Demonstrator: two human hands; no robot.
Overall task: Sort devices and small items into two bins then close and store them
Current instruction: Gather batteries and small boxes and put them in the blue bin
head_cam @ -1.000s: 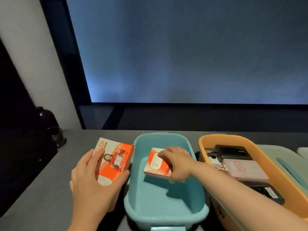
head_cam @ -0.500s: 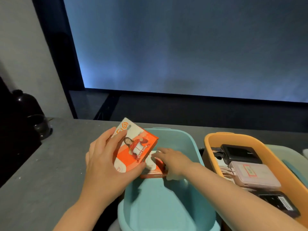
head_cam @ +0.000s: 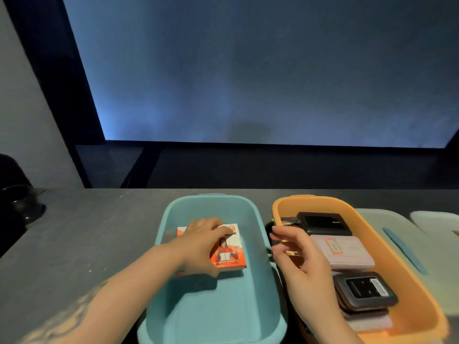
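Fingers of the left hand [head_cam: 202, 244] curl over the near-left part of an orange-and-white printed box [head_cam: 227, 252], thumb along its near edge, gripping it where it lies flat on the floor of the teal bin [head_cam: 258, 289]; a second box edge [head_cam: 181, 230] shows under it at the far left. Over the gap between the two bins, the right hand [head_cam: 298, 264] hangs with fingers loosely bent and spread, holding nothing. Beside the teal bin, nearly touching it, stands the orange bin [head_cam: 387, 247], packed with flat devices in a row: a black rectangular unit [head_cam: 323, 222] at the far end, a pale pinkish case with a red-edged label [head_cam: 345, 249] next, then a dark glossy device with a white sticker [head_cam: 365, 289] stacked on other pieces near the front. The right wrist covers the orange bin's near-left wall. Both bins are smooth, rounded-corner plastic tubs with thick rolled rims. They sit on a matte grey tabletop [head_cam: 87, 232] with faint speckles. To the right lie a pale green lid [head_cam: 422, 244] with a blue strip and a whitish piece [head_cam: 434, 218] beyond it. A dark rounded object [head_cam: 22, 202] stands at the table's far-left edge, too dim to identify.
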